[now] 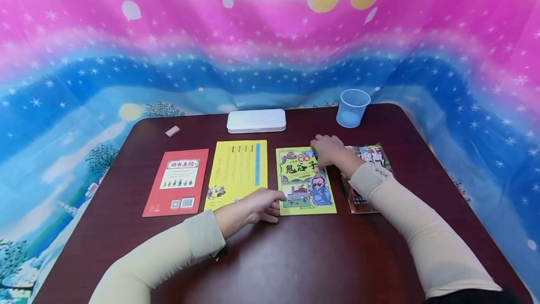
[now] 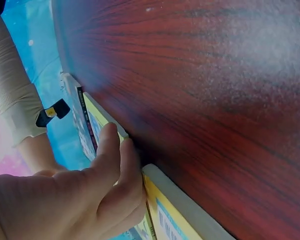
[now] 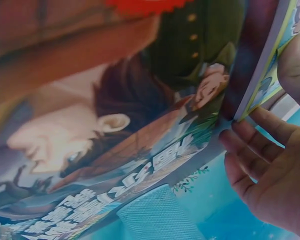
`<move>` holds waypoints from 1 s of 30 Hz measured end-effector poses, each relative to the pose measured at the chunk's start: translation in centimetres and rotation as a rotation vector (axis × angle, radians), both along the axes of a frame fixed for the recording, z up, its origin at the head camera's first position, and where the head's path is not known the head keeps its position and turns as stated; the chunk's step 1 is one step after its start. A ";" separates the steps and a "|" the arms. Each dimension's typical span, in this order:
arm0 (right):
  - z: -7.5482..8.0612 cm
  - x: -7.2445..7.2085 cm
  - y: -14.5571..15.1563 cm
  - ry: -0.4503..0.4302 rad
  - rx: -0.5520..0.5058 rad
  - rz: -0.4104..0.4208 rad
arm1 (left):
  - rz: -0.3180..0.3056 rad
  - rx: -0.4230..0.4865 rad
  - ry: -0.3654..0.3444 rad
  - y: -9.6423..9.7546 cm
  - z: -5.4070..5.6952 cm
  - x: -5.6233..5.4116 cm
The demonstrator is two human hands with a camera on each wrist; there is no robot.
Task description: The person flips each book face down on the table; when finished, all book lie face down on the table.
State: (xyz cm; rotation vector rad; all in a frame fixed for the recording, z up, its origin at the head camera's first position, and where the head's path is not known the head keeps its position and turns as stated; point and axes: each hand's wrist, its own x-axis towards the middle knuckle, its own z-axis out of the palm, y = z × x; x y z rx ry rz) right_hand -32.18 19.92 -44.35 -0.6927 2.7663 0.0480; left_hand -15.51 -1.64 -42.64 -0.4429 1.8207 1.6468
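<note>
A yellow-green book (image 1: 297, 203) with a blue-robed cartoon figure lies between my hands in the head view. My left hand (image 1: 261, 204) is at its lower left corner, its fingers touching the edge there. In the left wrist view, fingertips (image 2: 109, 137) overlap the book's corner. My right hand (image 1: 329, 151) grips the upper right corner; in the right wrist view, its thumb (image 3: 292, 57) lies on the cover and its fingers are by the edge. A yellow book (image 1: 240, 168) lies left of it, and a dark illustrated book (image 1: 358, 201), partly hidden by my right arm, lies right.
A red book (image 1: 179, 196) lies at the left of the row on the dark wooden table (image 1: 320, 257). Behind the row are a pink eraser (image 1: 172, 131), a white case (image 1: 256, 121) and a translucent blue cup (image 1: 352, 108). A colourful printed cloth (image 1: 270, 60) hangs behind the table.
</note>
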 end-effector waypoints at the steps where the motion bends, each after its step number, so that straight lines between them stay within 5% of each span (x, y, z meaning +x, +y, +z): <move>1: 0.0 -0.1 0.0 0.001 -0.005 -0.003 | 0.011 0.004 0.003 0.0 0.0 0.0; 8: 0.0 -0.4 0.0 0.030 -0.013 0.003 | 0.057 0.020 0.015 0.0 0.2 0.1; 14: 0.0 -0.1 0.1 -0.017 -0.024 -0.010 | 0.090 0.077 0.039 0.4 -0.7 -0.2; 19: 0.1 0.3 -0.3 -0.164 -0.121 -0.079 | 0.047 0.064 0.137 0.4 -0.8 -0.3; 25: 0.2 -0.2 -0.5 -0.226 -0.299 -0.123 | 0.049 0.083 0.273 0.1 -0.6 -0.4; 30: 0.8 -0.7 -0.7 -0.321 -0.481 -0.268 | 0.030 0.156 0.392 -0.4 0.4 -0.8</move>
